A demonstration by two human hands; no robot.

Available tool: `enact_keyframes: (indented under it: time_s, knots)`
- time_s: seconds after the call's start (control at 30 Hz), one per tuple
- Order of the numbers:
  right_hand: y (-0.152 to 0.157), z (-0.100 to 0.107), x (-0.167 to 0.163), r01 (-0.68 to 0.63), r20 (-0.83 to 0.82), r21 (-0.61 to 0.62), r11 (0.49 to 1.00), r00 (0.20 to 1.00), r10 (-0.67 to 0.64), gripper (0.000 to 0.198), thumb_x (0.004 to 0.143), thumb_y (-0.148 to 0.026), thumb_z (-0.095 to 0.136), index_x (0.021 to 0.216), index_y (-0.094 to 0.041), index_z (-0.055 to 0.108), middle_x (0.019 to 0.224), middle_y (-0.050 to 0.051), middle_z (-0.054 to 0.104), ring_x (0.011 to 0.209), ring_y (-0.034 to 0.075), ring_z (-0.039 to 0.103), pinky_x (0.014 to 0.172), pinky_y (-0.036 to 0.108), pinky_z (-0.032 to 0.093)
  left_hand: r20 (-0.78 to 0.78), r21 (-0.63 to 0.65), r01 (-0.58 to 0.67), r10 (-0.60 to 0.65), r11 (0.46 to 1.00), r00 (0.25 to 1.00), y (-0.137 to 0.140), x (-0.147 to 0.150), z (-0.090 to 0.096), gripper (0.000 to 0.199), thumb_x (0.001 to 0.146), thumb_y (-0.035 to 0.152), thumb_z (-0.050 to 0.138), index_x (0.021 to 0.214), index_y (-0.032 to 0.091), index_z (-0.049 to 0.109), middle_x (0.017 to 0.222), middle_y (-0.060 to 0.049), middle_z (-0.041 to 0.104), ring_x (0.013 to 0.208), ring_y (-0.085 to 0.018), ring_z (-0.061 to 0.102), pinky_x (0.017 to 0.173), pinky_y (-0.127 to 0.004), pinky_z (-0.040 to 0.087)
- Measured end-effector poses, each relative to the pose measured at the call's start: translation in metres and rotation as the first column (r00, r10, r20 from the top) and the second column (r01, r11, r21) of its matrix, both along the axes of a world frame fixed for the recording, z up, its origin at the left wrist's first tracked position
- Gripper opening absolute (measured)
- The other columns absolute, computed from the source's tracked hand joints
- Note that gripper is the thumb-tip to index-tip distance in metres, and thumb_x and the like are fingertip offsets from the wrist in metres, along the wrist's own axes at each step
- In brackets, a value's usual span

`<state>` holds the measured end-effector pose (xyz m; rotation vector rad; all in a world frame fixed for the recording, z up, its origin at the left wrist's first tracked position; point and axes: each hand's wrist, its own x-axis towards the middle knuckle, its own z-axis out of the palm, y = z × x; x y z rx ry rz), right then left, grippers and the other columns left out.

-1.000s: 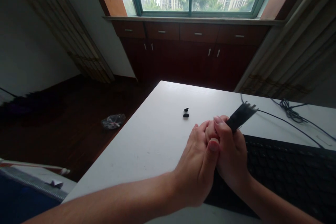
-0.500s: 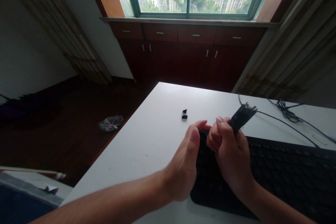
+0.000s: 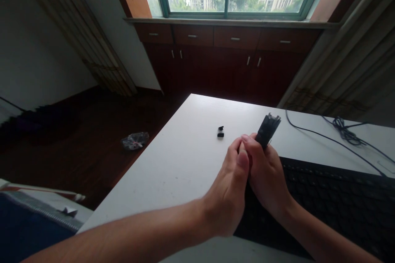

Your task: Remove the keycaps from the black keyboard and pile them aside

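My right hand [image 3: 268,172] is wrapped around a black handheld device [image 3: 268,128], its blocky end with small metal prongs pointing up and away from me. The device's lower part is hidden in the fist, so its exact kind cannot be made out. Pressed up against the right hand is my left hand [image 3: 230,185], closed, with its thumb along the near side. Whatever the left fingers grip is hidden. Both hands are above the left end of a black keyboard [image 3: 333,201]. Beyond them, two small black pieces [image 3: 220,134] lie on the white table [image 3: 173,164].
A coiled black cable [image 3: 347,133] lies at the table's right rear, with a thinner lead curving toward the keyboard. A bent wire [image 3: 385,167] rests near the right edge. On the dark floor to the left is a clear plastic bag [image 3: 135,141]. A cabinet [image 3: 210,65] stands under the window.
My left hand has closed in against the right hand. The device has shifted left and tilted more upright. The view has turned slightly.
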<state>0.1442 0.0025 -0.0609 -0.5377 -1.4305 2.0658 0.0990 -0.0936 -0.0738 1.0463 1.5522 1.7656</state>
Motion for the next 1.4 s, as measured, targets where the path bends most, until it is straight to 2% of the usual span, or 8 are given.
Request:
enact_keyframes:
  time_s: [0.17, 0.37, 0.5, 0.67, 0.77, 0.9, 1.13, 1.4]
  knots:
    - [-0.006, -0.005, 0.008, 0.053, -0.106, 0.117, 0.992, 0.994, -0.040, 0.038, 0.097, -0.040, 0.063, 0.066, -0.022, 0.048, 0.059, -0.005, 0.046, 0.056, 0.012, 0.039, 0.052, 0.026, 0.039, -0.208, -0.011, 0.003, -0.005, 1.000, 0.978, 0.000, 0.004, -0.003, 0.057, 0.110, 0.050, 0.021, 0.159, 0.024, 0.033, 0.159, -0.009, 0.040, 0.150, -0.028, 0.033, 0.129, -0.046, 0.024]
    - [-0.006, -0.005, 0.006, 0.076, -0.206, 0.131, 0.988, 0.977, -0.048, 0.037, 0.101, -0.036, 0.058, 0.067, -0.022, 0.048, 0.058, -0.005, 0.047, 0.054, 0.012, 0.042, 0.051, 0.027, 0.038, -0.260, 0.009, 0.018, -0.015, 1.000, 0.965, 0.000, 0.003, -0.003, 0.053, 0.111, 0.048, 0.024, 0.159, 0.027, 0.030, 0.163, -0.008, 0.035, 0.151, -0.027, 0.032, 0.129, -0.044, 0.023]
    - [-0.004, -0.003, 0.002, 0.066, -0.183, 0.119, 0.991, 0.982, -0.044, 0.041, 0.099, -0.037, 0.060, 0.063, -0.022, 0.047, 0.057, -0.004, 0.047, 0.053, 0.011, 0.042, 0.051, 0.027, 0.038, -0.180, -0.005, 0.003, -0.004, 1.000, 0.984, 0.000, -0.001, -0.003, 0.055, 0.109, 0.053, 0.024, 0.155, 0.025, 0.038, 0.161, -0.009, 0.038, 0.151, -0.028, 0.033, 0.128, -0.043, 0.025]
    - [0.003, -0.001, 0.000, 0.130, -0.160, -0.076, 0.989, 0.977, -0.141, 0.042, 0.095, -0.038, 0.065, 0.064, -0.023, 0.041, 0.052, -0.008, 0.035, 0.045, 0.009, 0.030, 0.042, 0.025, 0.029, 0.104, -0.030, -0.033, 0.036, 0.999, 0.994, -0.003, -0.007, -0.009, 0.062, 0.106, 0.062, 0.015, 0.146, 0.027, 0.046, 0.149, -0.008, 0.053, 0.137, -0.027, 0.049, 0.122, -0.046, 0.034]
    - [0.005, 0.000, 0.001, 0.150, -0.085, -0.076, 0.986, 0.984, -0.156, 0.044, 0.092, -0.039, 0.067, 0.062, -0.023, 0.040, 0.052, -0.008, 0.034, 0.044, 0.008, 0.030, 0.041, 0.024, 0.027, 0.153, -0.040, -0.033, 0.038, 0.999, 0.988, -0.005, -0.007, -0.012, 0.063, 0.106, 0.064, 0.015, 0.145, 0.027, 0.047, 0.149, -0.007, 0.053, 0.137, -0.027, 0.049, 0.121, -0.046, 0.034]
    - [0.004, 0.000, 0.002, 0.120, -0.049, -0.041, 0.992, 0.991, -0.122, 0.045, 0.091, -0.041, 0.067, 0.061, -0.022, 0.040, 0.053, -0.008, 0.035, 0.046, 0.008, 0.030, 0.042, 0.023, 0.029, 0.124, -0.056, -0.027, 0.034, 0.998, 0.992, -0.005, -0.004, -0.009, 0.061, 0.106, 0.064, 0.017, 0.147, 0.028, 0.046, 0.154, -0.006, 0.049, 0.143, -0.027, 0.042, 0.123, -0.044, 0.031]
    - [0.001, 0.002, 0.003, 0.000, 0.062, 0.086, 0.996, 0.998, -0.006, 0.037, 0.091, -0.045, 0.065, 0.067, -0.021, 0.053, 0.057, -0.005, 0.045, 0.050, 0.010, 0.042, 0.046, 0.023, 0.037, 0.057, 0.003, 0.051, -0.051, 0.999, 0.997, -0.004, -0.003, 0.001, 0.057, 0.110, 0.055, 0.015, 0.154, 0.027, 0.037, 0.159, -0.004, 0.043, 0.151, -0.025, 0.033, 0.126, -0.039, 0.028]
    - [-0.003, -0.001, 0.005, 0.001, -0.105, 0.137, 0.991, 0.994, 0.014, 0.034, 0.098, -0.034, 0.058, 0.067, -0.021, 0.049, 0.060, -0.005, 0.047, 0.056, 0.011, 0.041, 0.053, 0.024, 0.039, -0.165, -0.014, -0.041, 0.038, 0.999, 0.985, 0.003, 0.003, 0.000, 0.057, 0.111, 0.051, 0.018, 0.157, 0.021, 0.034, 0.162, -0.010, 0.036, 0.151, -0.027, 0.033, 0.128, -0.043, 0.027]
